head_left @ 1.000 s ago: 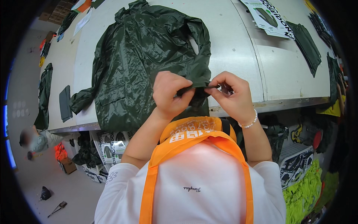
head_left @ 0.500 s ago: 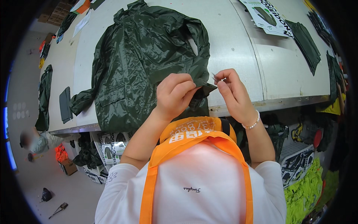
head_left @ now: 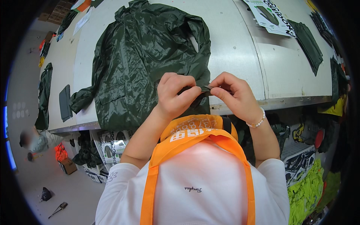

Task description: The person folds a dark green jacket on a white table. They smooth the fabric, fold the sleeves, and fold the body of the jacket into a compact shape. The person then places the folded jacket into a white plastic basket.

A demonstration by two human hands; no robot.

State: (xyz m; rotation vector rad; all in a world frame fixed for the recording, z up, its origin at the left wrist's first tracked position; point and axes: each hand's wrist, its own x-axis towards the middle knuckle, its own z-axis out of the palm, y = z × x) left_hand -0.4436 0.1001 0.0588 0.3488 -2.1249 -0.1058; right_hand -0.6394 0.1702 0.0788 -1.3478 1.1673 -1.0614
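A glossy dark green rain jacket [head_left: 131,63] lies spread on the pale worktable, its collar at the far side. My left hand [head_left: 175,93] pinches the jacket's lower right edge and holds it up near the table's front. My right hand [head_left: 234,93] is closed on a small pointed metal tool, which looks like thread snips [head_left: 207,88]; most of it is hidden in the fingers. The tips of the snips touch or overlap the raised dark edge beside my left fingers. Whether they cut anything is too small to tell.
Folded dark green garments [head_left: 306,47] and a printed sheet [head_left: 268,17] lie on the worktable [head_left: 240,56] at right. A folded dark piece [head_left: 65,103] lies at left. Beneath the front edge are shelves of packages and bright yellow-green garments [head_left: 307,191]. Another person [head_left: 39,141] is at far left.
My right hand has moved left, bringing the metal tips from apart to the fabric edge beside my left fingers. My left hand still pinches the jacket, nearly in place.
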